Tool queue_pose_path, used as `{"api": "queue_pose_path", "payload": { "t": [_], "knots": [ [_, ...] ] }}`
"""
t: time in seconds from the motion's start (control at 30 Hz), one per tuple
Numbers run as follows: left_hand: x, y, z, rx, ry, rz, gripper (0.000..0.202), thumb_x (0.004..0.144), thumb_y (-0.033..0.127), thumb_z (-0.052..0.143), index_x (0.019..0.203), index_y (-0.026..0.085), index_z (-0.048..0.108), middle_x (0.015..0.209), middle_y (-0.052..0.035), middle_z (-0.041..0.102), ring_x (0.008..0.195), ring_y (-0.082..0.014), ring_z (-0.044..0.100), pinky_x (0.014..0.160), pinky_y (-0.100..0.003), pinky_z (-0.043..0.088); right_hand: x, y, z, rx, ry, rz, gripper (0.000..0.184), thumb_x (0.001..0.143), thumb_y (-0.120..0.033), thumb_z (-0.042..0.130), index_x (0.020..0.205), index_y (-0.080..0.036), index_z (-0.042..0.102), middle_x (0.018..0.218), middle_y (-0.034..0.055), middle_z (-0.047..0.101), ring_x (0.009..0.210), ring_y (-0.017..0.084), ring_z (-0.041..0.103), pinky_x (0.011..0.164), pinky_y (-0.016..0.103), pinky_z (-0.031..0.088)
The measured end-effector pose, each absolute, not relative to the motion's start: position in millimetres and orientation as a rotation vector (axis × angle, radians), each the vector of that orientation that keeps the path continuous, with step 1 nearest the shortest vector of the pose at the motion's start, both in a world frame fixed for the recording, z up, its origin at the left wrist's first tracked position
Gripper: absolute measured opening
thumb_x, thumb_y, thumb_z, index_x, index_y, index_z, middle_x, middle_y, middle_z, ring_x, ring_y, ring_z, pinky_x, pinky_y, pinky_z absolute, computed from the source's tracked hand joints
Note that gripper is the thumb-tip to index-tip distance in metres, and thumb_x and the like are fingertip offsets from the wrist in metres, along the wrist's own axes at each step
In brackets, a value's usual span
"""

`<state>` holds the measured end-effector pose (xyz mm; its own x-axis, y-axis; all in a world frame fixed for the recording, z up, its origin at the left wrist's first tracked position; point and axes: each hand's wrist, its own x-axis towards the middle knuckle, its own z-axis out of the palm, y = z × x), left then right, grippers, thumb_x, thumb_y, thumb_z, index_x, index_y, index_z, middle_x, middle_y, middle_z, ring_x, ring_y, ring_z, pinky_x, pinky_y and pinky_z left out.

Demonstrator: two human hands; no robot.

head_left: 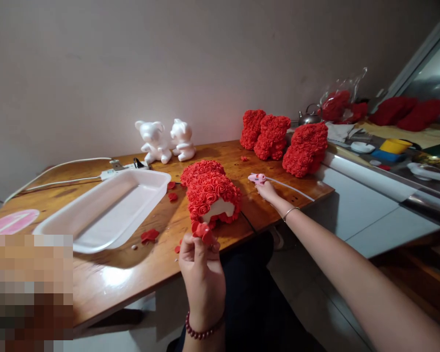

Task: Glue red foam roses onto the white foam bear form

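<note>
My left hand [201, 274] is raised at the table's near edge, pinching a red foam rose [202, 232] between fingers and thumb. Just beyond it lies a foam bear [209, 193] on the wooden table [220, 220], mostly covered in red roses, with a patch of white foam [218, 210] still showing. My right hand [267, 191] rests on the table to the right, gripping a pink hot glue gun [257, 179] with a white cord [293, 188] trailing away. Loose red petals [149, 235] lie left of the bear.
A white plastic tray [102, 210] and a power strip [113, 171] sit at the left. Two white foam bears [154, 142] stand against the wall. Several finished red rose bears [272, 137] stand at the back right, beyond them a counter with a kettle [310, 116].
</note>
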<state>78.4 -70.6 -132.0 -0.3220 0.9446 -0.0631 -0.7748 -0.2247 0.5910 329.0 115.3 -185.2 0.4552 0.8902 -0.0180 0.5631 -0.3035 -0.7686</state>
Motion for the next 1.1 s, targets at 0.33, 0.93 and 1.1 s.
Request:
{"api": "queue_pose_path", "payload": {
  "t": [0.33,0.93,1.1],
  "knots": [
    [74,-62,-131,0.367,0.65,1.826,0.048,0.058,0.045,0.097,0.074,0.018,0.061,0.086,0.0044,0.074,0.064,-0.0038,0.064,0.056,-0.013,0.049,333,93,-187,-2.08,-1.311,0.335,0.047,0.084,-0.032,0.06,0.126,-0.012,0.057,0.128,0.0214,0.065,0.115,0.034,0.067,0.097,0.041,0.052],
    [47,3,-171,0.582,0.649,2.047,0.044,0.066,0.047,0.091,0.081,0.019,0.06,0.094,0.0019,0.067,0.095,-0.0137,0.064,0.081,-0.028,0.054,222,12,-197,-1.386,-1.412,0.701,0.087,0.072,-0.042,0.075,0.145,-0.015,0.038,0.139,0.0203,0.059,0.128,0.031,0.06,0.112,0.049,0.048],
    [43,-10,-158,0.512,0.55,1.988,0.037,0.069,0.04,0.092,0.086,0.023,0.064,0.103,0.0028,0.07,0.105,-0.0129,0.064,0.089,-0.029,0.055,219,9,-176,-1.216,-1.384,0.64,0.082,0.074,-0.04,0.075,0.144,-0.017,0.041,0.145,0.0172,0.056,0.132,0.028,0.058,0.116,0.045,0.046]
  ]
}}
